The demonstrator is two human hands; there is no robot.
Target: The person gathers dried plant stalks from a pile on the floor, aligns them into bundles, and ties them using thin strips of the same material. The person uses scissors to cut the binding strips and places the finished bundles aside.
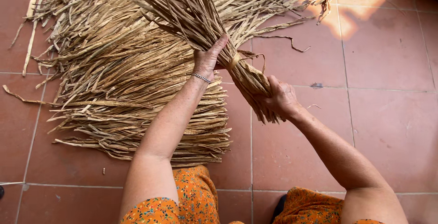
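A tied bundle of dry straw-coloured strips [214, 28] slants across the frame's middle. Left hand [206, 59] fingers press its side, spread; right hand [279, 98] fingers clamp its lower end.

Both bare arms reach forward, elbows bent. Left hand [206, 59] is raised higher, fingers extended upward, a beaded bracelet at the wrist. Right hand [281, 98] sits lower, fingers curled shut in a fist-like grip.
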